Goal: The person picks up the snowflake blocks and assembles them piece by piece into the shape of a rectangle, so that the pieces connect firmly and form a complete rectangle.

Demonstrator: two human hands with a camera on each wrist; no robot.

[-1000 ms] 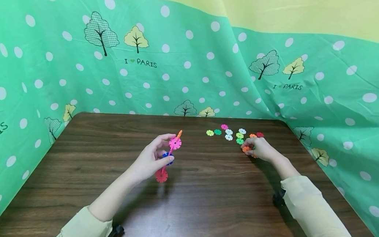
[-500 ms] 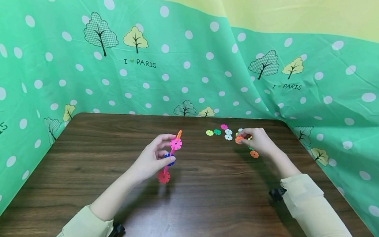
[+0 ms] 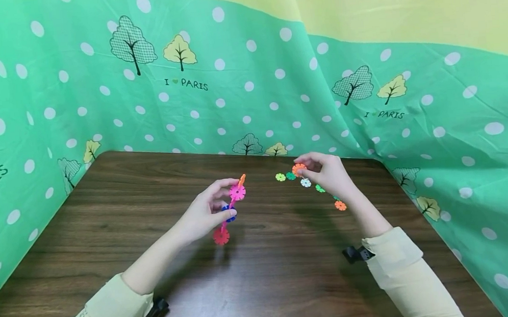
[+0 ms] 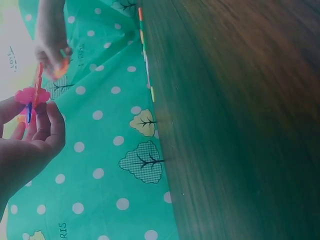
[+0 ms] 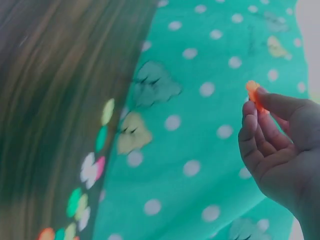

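Observation:
My left hand (image 3: 204,208) pinches a chain of interlocking snowflake discs. In the head view its pink disc (image 3: 237,192) shows near the top with an orange disc edge-on above. A blue disc (image 3: 229,213) sits by the thumb, and a red-pink disc (image 3: 221,236) hangs at the bottom. Between thumb and fingers of my right hand (image 3: 328,173) is an orange snowflake disc (image 3: 299,169), raised over the table to the right of the chain. The right wrist view shows this orange disc (image 5: 256,96) nearly edge-on at the fingertips.
Several loose discs lie toward the back right of the dark wooden table (image 3: 149,185), among them a yellow-green disc (image 3: 280,177), a white disc (image 3: 306,183) and another orange disc (image 3: 340,205). A green dotted curtain (image 3: 250,104) hangs right behind the table.
My right hand has lifted the orange disc from the loose pile and carried it left and up in the head view. The left hand has barely moved with its chain.

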